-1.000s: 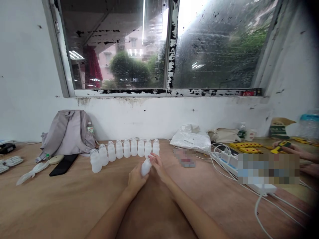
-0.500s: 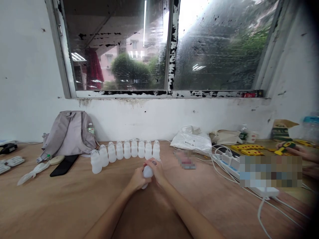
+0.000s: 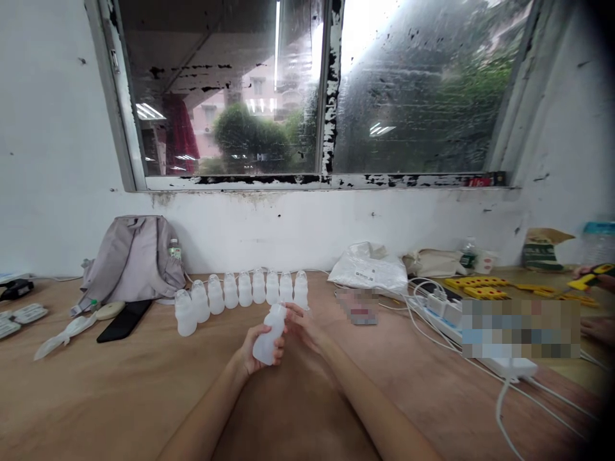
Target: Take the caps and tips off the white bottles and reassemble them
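A frosted white baby bottle point(image 3: 267, 339) is tilted in my left hand point(image 3: 250, 352), its top leaning away to the right. The thumb and fingers of that hand wrap round the bottle's body. At the bottle's neck are the bent fingers of my right hand point(image 3: 305, 326), gripping it from the right side; the palm's inner side is hidden. Just beyond my hands stands a curved row of several similar bottles point(image 3: 216, 296), upright with clear domed caps.
On the left are a grey backpack point(image 3: 132, 262), a black phone point(image 3: 123, 320) and a knotted plastic bag point(image 3: 65, 336). A white plastic package point(image 3: 369, 272) lies toward the wall. White cables and a power strip point(image 3: 509, 366) run along the right, where another person's hand holds a yellow tool point(image 3: 589, 276).
The bottle has tipped over to show its side, lower and nearer me. My right hand has shifted from over its top to its right side. The other person's yellow tool has moved right.
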{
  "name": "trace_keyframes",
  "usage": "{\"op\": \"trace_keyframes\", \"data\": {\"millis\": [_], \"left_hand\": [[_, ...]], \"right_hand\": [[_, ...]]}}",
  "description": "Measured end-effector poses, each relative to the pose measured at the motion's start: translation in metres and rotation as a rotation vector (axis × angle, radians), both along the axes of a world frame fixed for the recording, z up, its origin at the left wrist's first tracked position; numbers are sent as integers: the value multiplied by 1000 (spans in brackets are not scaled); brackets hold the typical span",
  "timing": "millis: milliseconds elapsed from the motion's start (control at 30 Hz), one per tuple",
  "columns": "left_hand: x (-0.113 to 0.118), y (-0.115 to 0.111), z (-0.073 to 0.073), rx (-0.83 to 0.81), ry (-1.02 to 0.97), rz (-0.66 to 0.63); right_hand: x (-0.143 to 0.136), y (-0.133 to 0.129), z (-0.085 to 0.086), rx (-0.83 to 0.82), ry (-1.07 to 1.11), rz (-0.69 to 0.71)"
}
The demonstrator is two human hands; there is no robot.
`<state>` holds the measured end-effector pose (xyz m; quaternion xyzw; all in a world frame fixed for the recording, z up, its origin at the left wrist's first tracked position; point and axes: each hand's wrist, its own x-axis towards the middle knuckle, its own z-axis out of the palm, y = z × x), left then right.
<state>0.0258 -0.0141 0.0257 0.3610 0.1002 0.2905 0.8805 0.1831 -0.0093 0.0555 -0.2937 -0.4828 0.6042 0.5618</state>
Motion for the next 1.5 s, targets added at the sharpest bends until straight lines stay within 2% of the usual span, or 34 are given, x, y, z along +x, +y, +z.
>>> {"op": "trace_keyframes", "data": {"millis": [67,233,433,833,1333,1500], "left_hand": [[-4,4,-1,16,25,32],[-6,7,-8,53,184,53],[-3,6,-12,111,249,17],[-3,4,-10,83,284,46],[-3,3,-8,104,327,54],[0,3,-7,112,304,123]], "right_hand": [[2,9,-7,-17,10,26],[2,18,-17,-30,33,-10],[3,16,-14,-22,32,-17],[4,13,-10,-50,43,29],[6,21,-12,-9,71,-83],[11,22,-9,-43,222,-154]]}}
